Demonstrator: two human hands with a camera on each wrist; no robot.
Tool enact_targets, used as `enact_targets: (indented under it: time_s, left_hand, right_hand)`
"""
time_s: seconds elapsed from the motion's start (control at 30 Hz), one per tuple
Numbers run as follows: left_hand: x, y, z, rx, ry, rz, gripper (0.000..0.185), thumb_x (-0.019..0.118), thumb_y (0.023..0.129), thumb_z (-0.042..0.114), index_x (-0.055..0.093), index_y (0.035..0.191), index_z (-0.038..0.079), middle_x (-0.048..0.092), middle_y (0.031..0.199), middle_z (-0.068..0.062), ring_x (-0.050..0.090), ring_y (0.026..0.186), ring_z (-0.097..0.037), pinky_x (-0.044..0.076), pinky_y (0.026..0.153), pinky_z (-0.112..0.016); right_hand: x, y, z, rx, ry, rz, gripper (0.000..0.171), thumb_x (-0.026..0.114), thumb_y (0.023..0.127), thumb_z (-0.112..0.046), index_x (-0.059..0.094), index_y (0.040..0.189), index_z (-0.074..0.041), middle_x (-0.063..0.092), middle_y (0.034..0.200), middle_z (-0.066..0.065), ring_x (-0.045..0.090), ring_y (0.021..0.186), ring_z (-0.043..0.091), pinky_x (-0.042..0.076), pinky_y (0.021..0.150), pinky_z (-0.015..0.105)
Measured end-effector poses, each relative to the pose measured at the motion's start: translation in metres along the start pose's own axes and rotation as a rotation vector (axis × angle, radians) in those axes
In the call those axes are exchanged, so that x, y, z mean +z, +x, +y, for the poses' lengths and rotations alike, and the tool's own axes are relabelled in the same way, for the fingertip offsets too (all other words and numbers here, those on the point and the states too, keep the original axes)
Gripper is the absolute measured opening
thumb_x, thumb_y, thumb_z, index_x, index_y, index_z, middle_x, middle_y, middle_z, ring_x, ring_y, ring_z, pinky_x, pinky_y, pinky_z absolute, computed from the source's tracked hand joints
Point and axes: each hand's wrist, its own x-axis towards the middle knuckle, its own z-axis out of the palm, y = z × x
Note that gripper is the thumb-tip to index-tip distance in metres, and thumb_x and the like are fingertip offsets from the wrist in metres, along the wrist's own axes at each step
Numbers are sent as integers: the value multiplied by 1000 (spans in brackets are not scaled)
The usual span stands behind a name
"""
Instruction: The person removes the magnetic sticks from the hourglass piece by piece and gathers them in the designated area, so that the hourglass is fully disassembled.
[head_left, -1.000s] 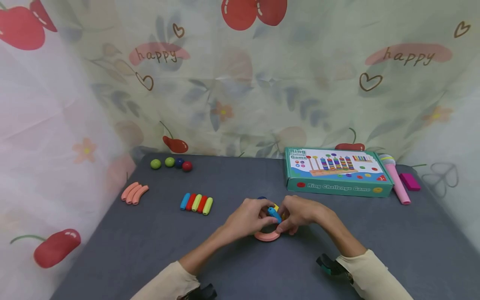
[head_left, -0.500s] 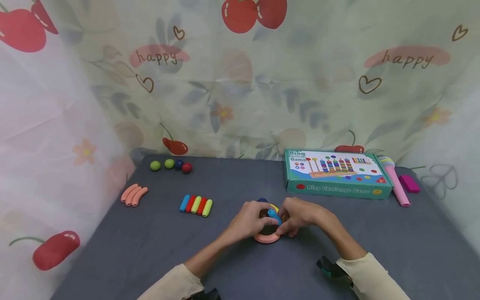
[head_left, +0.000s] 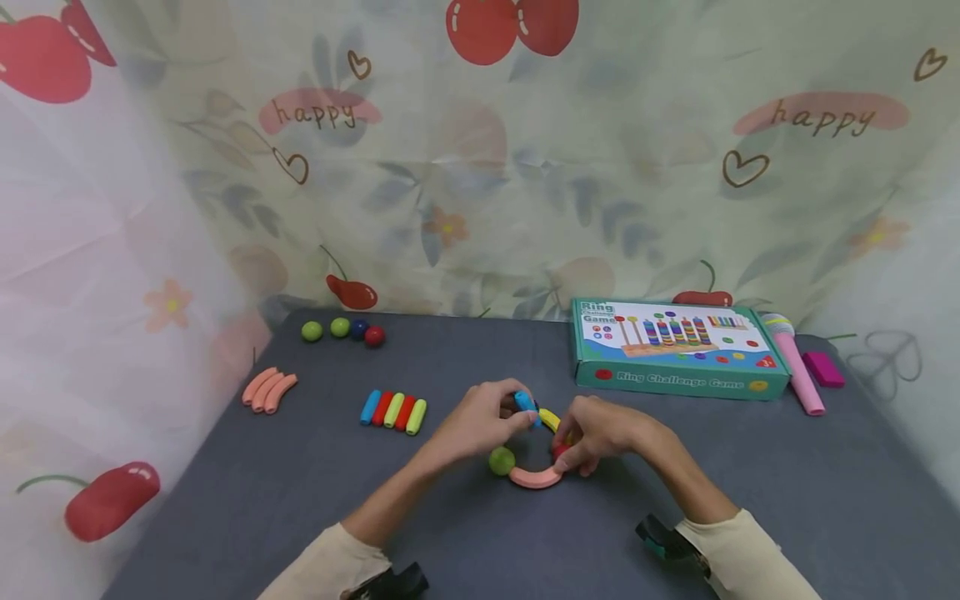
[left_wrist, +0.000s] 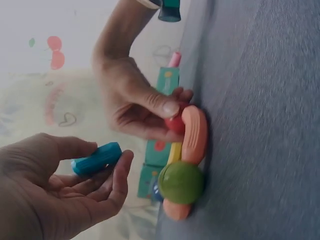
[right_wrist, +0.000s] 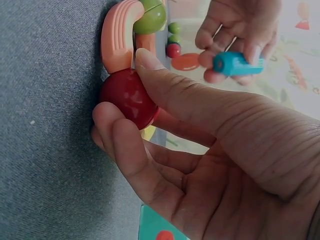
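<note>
My left hand [head_left: 480, 421] pinches a blue grooved cylinder [left_wrist: 97, 159] between thumb and fingers, raised above the table over the far left of a ring of toy pieces. My right hand [head_left: 600, 433] grips a red ball [right_wrist: 127, 100] at the ring's right side, with thumb and fingertips around it. An orange-pink curved piece [head_left: 535, 478] forms the near side, its end at the red ball. A green ball [head_left: 502, 461] sits at its left end. A yellow piece [head_left: 550, 419] lies at the far right, and a dark blue ball [left_wrist: 157, 192] is mostly hidden behind the green one.
Left of the hands lies a row of blue, red and yellow-green cylinders [head_left: 393, 412]. Farther left are pink curved pieces [head_left: 268, 390] and several small balls [head_left: 342, 330]. A Ring Challenge Game box [head_left: 678, 350], a pink microphone [head_left: 797, 367] and a magenta block [head_left: 823, 368] stand back right.
My left hand has moved up and left with the blue cylinder, away from the middle of the ring, uncovering the green ball. The right hand stays almost in place at the red ball.
</note>
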Motion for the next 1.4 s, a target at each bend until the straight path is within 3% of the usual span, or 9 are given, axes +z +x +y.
enact_targets:
  time_s: [0.2, 0.3, 0.5, 0.63, 0.77, 1.03, 1.2, 1.3, 1.4]
  left_hand:
    - [-15, -6, -9, -47, 147, 79, 24, 71, 100, 28, 71, 115, 8, 73, 97, -3, 65, 82, -11, 54, 73, -26]
    - [-22, -12, -16, -88, 267, 142, 22, 75, 98, 27, 73, 105, 5, 64, 80, -2, 55, 67, -11, 44, 61, -23]
    - [-35, -25, -33, -212, 519, 248, 35, 82, 92, 25, 65, 114, 3, 56, 71, -3, 53, 58, -16, 42, 55, -25]
    - [-39, -32, -46, -158, 709, 322, 28, 83, 91, 23, 61, 94, 6, 52, 63, -4, 52, 53, -17, 40, 51, -30]
    - [-39, -36, -61, -69, 849, 408, 35, 85, 87, 21, 54, 75, 10, 46, 57, 0, 47, 48, -16, 37, 48, -31]
    - [-40, -38, -68, -84, 882, 408, 40, 91, 81, 30, 57, 75, 11, 49, 57, 0, 52, 48, -17, 43, 48, -33]
    - [-41, -41, -67, -120, 858, 400, 42, 92, 80, 33, 56, 73, 12, 47, 56, 1, 46, 47, -14, 34, 52, -27]
    - [-41, -42, -67, -122, 836, 405, 42, 91, 81, 31, 55, 71, 13, 45, 56, 2, 42, 46, -13, 28, 54, -27]
    - [-40, -42, -64, -77, 740, 347, 39, 90, 83, 29, 56, 73, 12, 45, 58, 3, 42, 49, -11, 29, 53, -25]
  right_hand:
    - [2, 0, -1, 31, 9, 14, 22, 85, 88, -21, 80, 104, -5, 77, 80, 5, 73, 65, 15, 63, 67, 30]
    - [3, 1, -2, 57, 5, 19, 22, 85, 88, -22, 80, 104, -7, 76, 81, 3, 72, 66, 14, 63, 68, 30]
    - [3, 0, -3, 77, -6, 25, 20, 85, 88, -22, 80, 102, -9, 75, 82, 3, 72, 67, 14, 63, 69, 30]
    - [3, 0, -3, 69, -10, 25, 20, 85, 88, -22, 80, 102, -9, 74, 81, 2, 71, 66, 14, 63, 68, 29]
    - [2, 1, -3, 56, -16, 19, 17, 85, 88, -22, 80, 100, -10, 74, 80, 2, 71, 65, 14, 62, 68, 29]
    - [1, 1, -3, 54, -32, 11, 17, 84, 89, -23, 80, 100, -10, 74, 80, 2, 70, 65, 13, 62, 68, 29]
    - [1, 1, -3, 60, -34, 16, 18, 85, 89, -22, 80, 100, -10, 74, 79, 2, 71, 65, 13, 62, 68, 29]
    - [2, 1, -2, 63, -29, 15, 18, 85, 89, -22, 80, 100, -10, 74, 80, 1, 71, 65, 13, 62, 68, 29]
    - [2, 0, -2, 63, -27, 15, 18, 85, 89, -23, 80, 100, -10, 73, 80, 1, 71, 65, 13, 62, 68, 29]
